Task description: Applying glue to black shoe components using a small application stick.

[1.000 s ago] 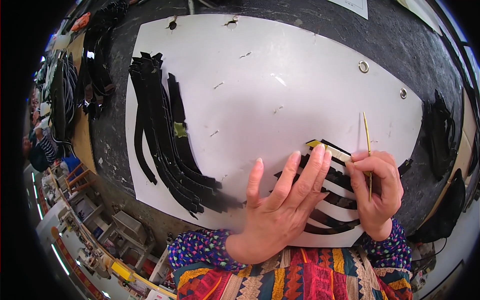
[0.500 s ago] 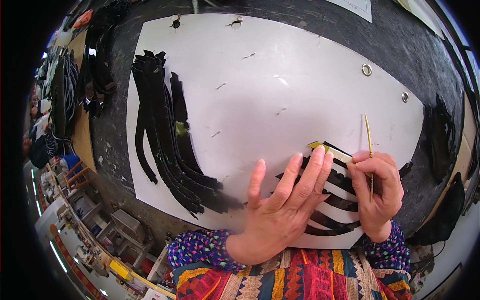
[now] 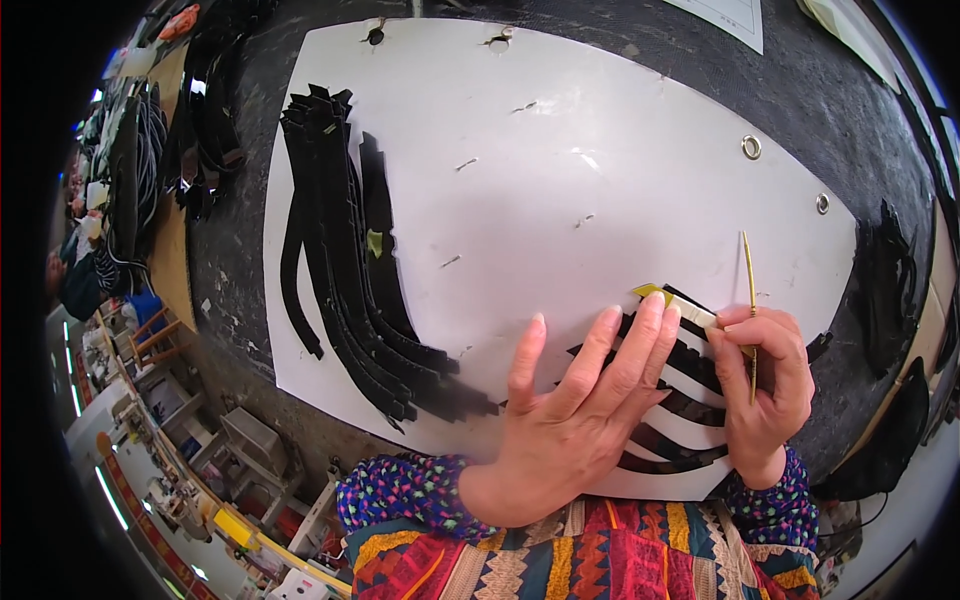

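Observation:
My left hand [image 3: 580,410] lies flat with its fingers stretched out over several curved black strips [image 3: 690,408] on a white board [image 3: 480,220]. Its fingertips press by a short pale strip [image 3: 692,311] with a yellow piece [image 3: 652,292] at its far end. At the near right end of the pale strip, my right hand [image 3: 768,385] is closed, thumb and fingertips together. A thin yellowish stick [image 3: 750,270] stands out from between its fingers. Whether the fingertips also grip the pale strip, I cannot tell. My left palm and fingers hide part of the black strips.
A bundle of long black strips [image 3: 335,240] lies on the board's left side. Metal eyelets [image 3: 751,147] sit near its right edge. More black pieces rest on the dark table [image 3: 225,270] at far left, and a dark piece [image 3: 882,290] at right.
The whole view has shifted slightly, so the board and the bundle appear a little further right. Both hands keep nearly the same pose at the pale strip.

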